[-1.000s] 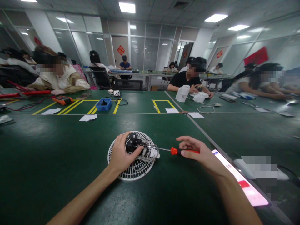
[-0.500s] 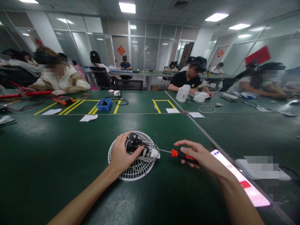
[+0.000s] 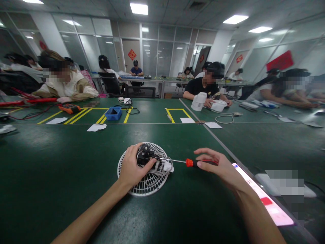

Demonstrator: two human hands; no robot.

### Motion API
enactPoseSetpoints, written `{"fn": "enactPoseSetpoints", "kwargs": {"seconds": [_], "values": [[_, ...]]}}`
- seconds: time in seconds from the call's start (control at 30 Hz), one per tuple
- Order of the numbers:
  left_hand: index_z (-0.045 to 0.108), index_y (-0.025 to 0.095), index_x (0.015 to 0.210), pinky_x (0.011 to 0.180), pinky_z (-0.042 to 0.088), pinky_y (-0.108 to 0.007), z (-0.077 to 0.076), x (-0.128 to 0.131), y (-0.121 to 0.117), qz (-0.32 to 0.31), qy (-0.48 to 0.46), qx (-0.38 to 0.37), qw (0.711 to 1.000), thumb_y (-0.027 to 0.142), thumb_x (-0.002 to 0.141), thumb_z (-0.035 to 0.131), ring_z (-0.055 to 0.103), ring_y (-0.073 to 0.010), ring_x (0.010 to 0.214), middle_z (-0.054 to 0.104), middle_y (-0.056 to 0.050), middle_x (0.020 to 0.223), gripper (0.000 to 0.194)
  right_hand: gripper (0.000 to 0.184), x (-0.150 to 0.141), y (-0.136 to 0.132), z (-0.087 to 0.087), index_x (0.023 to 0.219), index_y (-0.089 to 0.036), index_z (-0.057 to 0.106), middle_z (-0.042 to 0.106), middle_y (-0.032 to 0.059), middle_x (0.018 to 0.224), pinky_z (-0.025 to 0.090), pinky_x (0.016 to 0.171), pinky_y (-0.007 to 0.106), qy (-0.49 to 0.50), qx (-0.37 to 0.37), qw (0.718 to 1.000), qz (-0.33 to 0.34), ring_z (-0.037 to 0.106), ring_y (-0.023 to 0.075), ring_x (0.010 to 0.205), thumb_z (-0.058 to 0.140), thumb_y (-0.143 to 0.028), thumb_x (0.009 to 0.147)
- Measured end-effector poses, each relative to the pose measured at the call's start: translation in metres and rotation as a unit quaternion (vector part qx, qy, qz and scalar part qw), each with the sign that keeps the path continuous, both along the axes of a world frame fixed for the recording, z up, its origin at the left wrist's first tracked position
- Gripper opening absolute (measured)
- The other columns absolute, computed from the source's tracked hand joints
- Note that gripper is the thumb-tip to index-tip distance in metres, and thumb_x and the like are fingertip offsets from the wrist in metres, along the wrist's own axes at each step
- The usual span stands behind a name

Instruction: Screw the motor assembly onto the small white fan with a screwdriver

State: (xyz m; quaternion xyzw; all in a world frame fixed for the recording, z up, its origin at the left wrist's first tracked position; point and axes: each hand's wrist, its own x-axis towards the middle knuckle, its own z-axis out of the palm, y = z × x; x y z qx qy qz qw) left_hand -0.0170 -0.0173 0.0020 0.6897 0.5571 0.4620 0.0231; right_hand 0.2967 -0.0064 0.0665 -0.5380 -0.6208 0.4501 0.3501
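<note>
A round white fan grille [image 3: 149,189] lies on the green table, with a black fan motor [image 3: 143,156] and bundled pale wires on top of it. My left hand [image 3: 133,167] is closed around the motor, thumb across its near side. My right hand [image 3: 212,164] grips the red-and-black handle of a screwdriver [image 3: 189,163] between thumb and fingers, with the index finger stretched out above it. The steel shaft runs left to the motor's right side. Where its tip meets the motor is too small to make out.
A lit phone [image 3: 264,196] lies right of my right forearm. Farther off are a blue bin [image 3: 113,114], paper slips [image 3: 96,127], an orange meter [image 3: 69,108] and a white housing [image 3: 198,101]. A co-worker in black [image 3: 195,88] sits across the table; others work around.
My right hand has shifted slightly right and its grip on the screwdriver handle has turned, the fingers more curled. The left hand and motor stay in place.
</note>
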Motion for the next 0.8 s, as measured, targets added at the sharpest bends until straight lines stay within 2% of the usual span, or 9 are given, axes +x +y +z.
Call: {"fn": "enactPoseSetpoints", "kwargs": {"seconds": [0.1, 0.23, 0.4, 0.53, 0.8], "values": [[0.052, 0.024, 0.123, 0.094, 0.052, -0.047, 0.0004, 0.0003, 0.0002, 0.001, -0.002, 0.004, 1.0, 0.054, 0.082, 0.07, 0.06, -0.0257, 0.103, 0.062, -0.007, 0.109, 0.054, 0.048, 0.0006, 0.0, -0.001, 0.103, -0.025, 0.069, 0.074, 0.0043, 0.096, 0.054, 0.09, 0.042, 0.008, 0.017, 1.0, 0.002, 0.07, 0.0275, 0.095, 0.088, -0.04, 0.062], [0.051, 0.023, 0.123, 0.094, 0.052, -0.048, -0.0004, -0.0004, 0.0007, -0.001, -0.001, 0.001, 1.0, 0.055, 0.082, 0.07, 0.059, -0.0259, 0.103, 0.061, -0.008, 0.11, 0.055, 0.046, -0.0009, -0.0008, -0.0002, 0.101, -0.024, 0.07, 0.074, 0.0049, 0.098, 0.054, 0.091, 0.041, 0.018, 0.019, 1.0, 0.01, 0.069, 0.0274, 0.099, 0.088, -0.038, 0.061], [0.052, 0.023, 0.124, 0.093, 0.052, -0.048, -0.0003, -0.0003, 0.0002, 0.002, -0.002, -0.009, 1.0, 0.058, 0.078, 0.072, 0.059, -0.0264, 0.103, 0.06, -0.008, 0.11, 0.061, 0.044, -0.0025, -0.0009, 0.0005, 0.102, -0.022, 0.07, 0.074, 0.0031, 0.087, 0.052, 0.077, 0.035, 0.02, -0.031, 0.999, 0.021, 0.069, 0.0234, 0.086, 0.084, -0.046, 0.068], [0.052, 0.024, 0.123, 0.095, 0.051, -0.048, 0.0004, 0.0006, -0.0002, 0.008, -0.003, -0.013, 1.0, 0.059, 0.08, 0.07, 0.059, -0.0266, 0.104, 0.061, -0.007, 0.109, 0.058, 0.046, -0.0011, 0.0001, -0.0001, 0.104, -0.021, 0.069, 0.071, 0.0016, 0.075, 0.045, 0.065, 0.03, 0.002, -0.058, 0.998, 0.035, 0.064, 0.0194, 0.07, 0.079, -0.053, 0.073], [0.052, 0.024, 0.124, 0.097, 0.05, -0.047, -0.0001, 0.0017, 0.0, 0.014, 0.004, -0.015, 1.0, 0.061, 0.08, 0.069, 0.059, -0.026, 0.106, 0.061, -0.007, 0.112, 0.06, 0.05, 0.0014, 0.0016, -0.0012, 0.106, -0.019, 0.068, 0.069, 0.0009, 0.071, 0.038, 0.061, 0.029, -0.019, -0.069, 0.997, 0.041, 0.058, 0.0168, 0.064, 0.077, -0.056, 0.074]]}}
